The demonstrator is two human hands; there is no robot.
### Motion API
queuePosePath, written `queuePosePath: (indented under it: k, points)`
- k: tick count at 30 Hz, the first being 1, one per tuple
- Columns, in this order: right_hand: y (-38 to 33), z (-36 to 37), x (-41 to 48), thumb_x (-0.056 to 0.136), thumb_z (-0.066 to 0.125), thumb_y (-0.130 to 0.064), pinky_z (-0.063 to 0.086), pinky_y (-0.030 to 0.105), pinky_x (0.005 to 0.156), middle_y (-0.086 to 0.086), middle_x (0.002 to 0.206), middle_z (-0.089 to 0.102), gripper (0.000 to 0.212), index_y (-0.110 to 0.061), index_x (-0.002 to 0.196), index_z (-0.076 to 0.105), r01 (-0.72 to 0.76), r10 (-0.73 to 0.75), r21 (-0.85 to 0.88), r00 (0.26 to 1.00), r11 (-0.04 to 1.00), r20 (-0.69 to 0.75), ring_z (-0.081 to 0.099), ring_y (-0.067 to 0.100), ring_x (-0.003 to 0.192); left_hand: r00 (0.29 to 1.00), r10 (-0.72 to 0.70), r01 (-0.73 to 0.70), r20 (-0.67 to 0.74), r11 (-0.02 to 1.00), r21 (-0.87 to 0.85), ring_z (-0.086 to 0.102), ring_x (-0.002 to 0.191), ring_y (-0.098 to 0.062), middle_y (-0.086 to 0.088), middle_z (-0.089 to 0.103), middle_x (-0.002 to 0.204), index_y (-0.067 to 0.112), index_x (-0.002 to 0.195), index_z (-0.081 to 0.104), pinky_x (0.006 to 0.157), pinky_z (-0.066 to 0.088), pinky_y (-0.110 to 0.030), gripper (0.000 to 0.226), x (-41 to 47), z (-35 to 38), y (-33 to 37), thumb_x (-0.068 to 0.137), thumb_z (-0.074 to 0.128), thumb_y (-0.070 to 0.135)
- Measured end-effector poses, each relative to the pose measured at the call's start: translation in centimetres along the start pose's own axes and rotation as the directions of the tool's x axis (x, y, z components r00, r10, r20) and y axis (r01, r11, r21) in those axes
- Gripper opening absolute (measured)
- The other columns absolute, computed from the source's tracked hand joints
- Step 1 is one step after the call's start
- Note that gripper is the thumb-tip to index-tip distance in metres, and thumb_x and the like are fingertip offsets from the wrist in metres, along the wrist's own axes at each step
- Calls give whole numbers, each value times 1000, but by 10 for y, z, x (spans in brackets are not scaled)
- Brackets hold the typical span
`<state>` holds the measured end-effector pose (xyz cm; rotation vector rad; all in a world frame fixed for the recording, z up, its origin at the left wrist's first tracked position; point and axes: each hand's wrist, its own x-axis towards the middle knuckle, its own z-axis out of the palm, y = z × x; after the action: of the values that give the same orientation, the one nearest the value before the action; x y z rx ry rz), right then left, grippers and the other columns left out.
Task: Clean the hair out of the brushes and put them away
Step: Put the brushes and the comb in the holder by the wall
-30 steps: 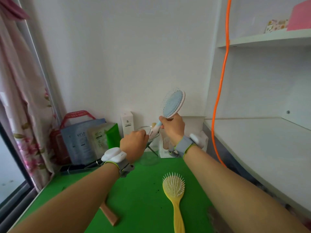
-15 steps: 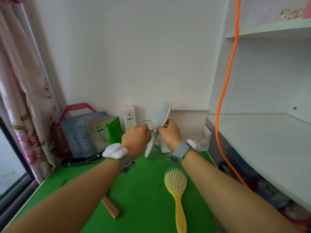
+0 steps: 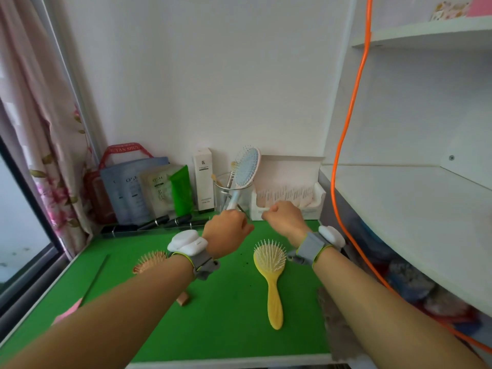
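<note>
Left hand (image 3: 226,230) is wrapped round the bottom of the handle of the blue brush (image 3: 247,169), head up, bristles facing right toward the white box (image 3: 316,198). The brush stands at the far edge of the green mat (image 3: 226,302), against the glass cup (image 3: 221,195). I can't tell whether the handle is inside the cup or just in front of it.

Right hand (image 3: 285,218) is just beside the left, curled into a fist with thumb against forefinger. I see nothing in it; a strand would be too fine to see from here.

The yellow brush (image 3: 270,262) lies bristles up on the mat, near side of the right wrist. The peach brush (image 3: 147,262) is half hidden behind the left forearm.

Risks as I read them:
- The hold is low on the handle with the head high. A sideways tug on the bristles could swing the head into the cup's rim and tip the cup, which already holds other sticks.
- If the brush goes into the cup now, leftover hair goes with it. I can't see from here whether the bristles are clean.
- Pulled hair could drop onto the mat or onto the yellow brush's upturned bristles right below.
- Either forearm, drawing back, could sweep the two brushes lying on the mat.
</note>
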<state>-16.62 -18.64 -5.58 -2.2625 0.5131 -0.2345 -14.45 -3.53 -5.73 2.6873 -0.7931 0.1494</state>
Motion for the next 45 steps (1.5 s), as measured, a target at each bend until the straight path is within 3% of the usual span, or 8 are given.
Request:
queuePosePath:
  k: [4, 14, 21, 27, 30, 34, 39, 45]
  points:
    - [25, 0, -13, 80, 62, -22, 26, 26, 47, -1, 53, 37, 35, -18, 57, 36, -95, 98, -77, 995, 993, 36, 35, 17, 47, 993, -37, 45, 113, 996, -76, 60, 74, -19, -5, 66, 90, 10, 95, 66, 72, 52, -31, 31, -13, 12, 6, 92, 55, 39]
    - [47, 5, -34, 80, 61, -32, 32, 27, 51, 0, 61, 45, 30, -15, 62, 44, -134, 152, -179, 985, 975, 85, 43, 18, 54, 958, -123, 193, 258, 945, -264, 50, 60, -20, -15, 62, 77, -2, 90, 68, 64, 51, -31, 32, -21, 30, 14, 93, 56, 27]
    - [40, 9, -38, 79, 64, -18, 36, 29, 56, 6, 68, 51, 17, -15, 69, 51, -103, 113, -90, 987, 991, 111, 45, 19, 62, 964, -138, 234, 229, 849, -474, 54, 49, -10, -3, 63, 69, 2, 95, 69, 48, 48, -20, 18, -23, 28, 19, 90, 60, 17]
    - [39, 7, -46, 79, 64, -28, 33, 27, 49, 5, 71, 53, 21, -11, 75, 52, -100, 111, -153, 992, 983, 65, 47, 20, 59, 974, -172, 224, 149, 844, -487, 61, 61, -17, -12, 69, 87, 2, 97, 68, 58, 55, -28, 13, -30, 23, 18, 90, 58, 8]
    - [35, 6, -53, 76, 65, -54, 45, 31, 68, 17, 120, 54, 75, -3, 126, 45, -76, 103, -243, 990, 967, 101, 58, 30, 98, 960, -217, 278, 176, 809, -518, 63, 60, -20, -9, 67, 78, 2, 94, 67, 47, 54, -23, 11, -32, 20, 12, 90, 58, 7]
    - [26, 13, -68, 59, 67, -76, 45, 45, 97, 19, 143, 31, 111, -12, 143, 29, -3, 88, -394, 976, 919, 198, 41, 37, 128, 948, -231, 312, 218, 805, -504, 62, 57, -21, -12, 68, 77, 3, 90, 67, 42, 52, -23, 10, -38, 20, 7, 90, 57, 6]
    - [29, 20, -78, 64, 75, -60, 47, 44, 96, 18, 136, 36, 95, -11, 135, 36, 36, 93, -516, 971, 856, 221, 45, 36, 121, 945, -211, 311, 250, 821, -479, 60, 57, -16, -10, 66, 81, 2, 97, 65, 38, 45, -17, 14, -46, 18, 5, 92, 57, 11]
    - [27, 8, -77, 66, 77, -43, 55, 39, 78, 13, 119, 47, 76, -11, 125, 42, -31, 73, -278, 987, 960, 144, 59, 29, 96, 941, -228, 329, 248, 784, -527, 60, 59, -13, -9, 62, 87, 0, 103, 61, 39, 46, -17, 19, -52, 9, 1, 95, 54, 15]
